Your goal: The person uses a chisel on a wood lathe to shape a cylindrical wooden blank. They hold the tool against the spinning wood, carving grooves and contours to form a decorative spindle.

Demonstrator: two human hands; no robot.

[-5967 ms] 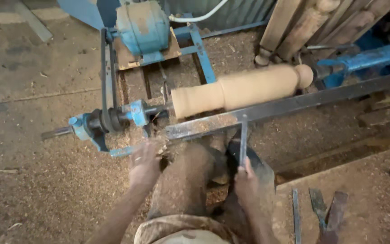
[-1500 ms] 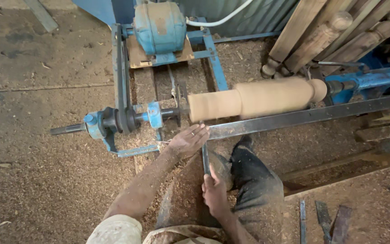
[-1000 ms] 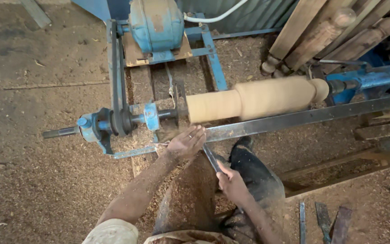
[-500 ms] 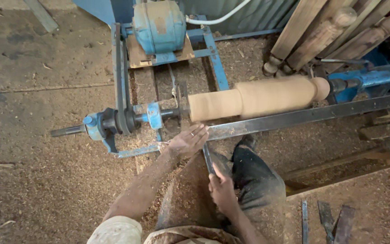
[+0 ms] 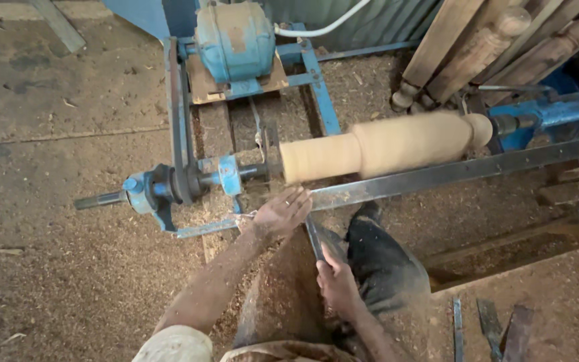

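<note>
A flat steel turning chisel [image 5: 314,236] runs from the near right up to the long metal tool rest bar [image 5: 450,173], its far tip at the bar's near edge just below the left end of the wooden workpiece [image 5: 383,144], a pale cylinder mounted crosswise on the lathe (its narrower section to the left, a rounded knob at the right end). The left hand [image 5: 281,213] lies flat over the blade at the bar's left end, fingers stretched and close together, pressing rather than gripping. The right hand [image 5: 335,281] is closed around the chisel's near end, nearer the body. Left of the workpiece, the blue headstock spindle [image 5: 182,188] reaches out over the sawdust-covered floor [image 5: 55,268], which lies open to the near left. Beyond it sits a blue motor [image 5: 234,40] on a wooden board. Turned wooden posts [image 5: 477,47] lean at the far right, crowding that corner, and spare flat tools [image 5: 497,325] lie near right.
</note>
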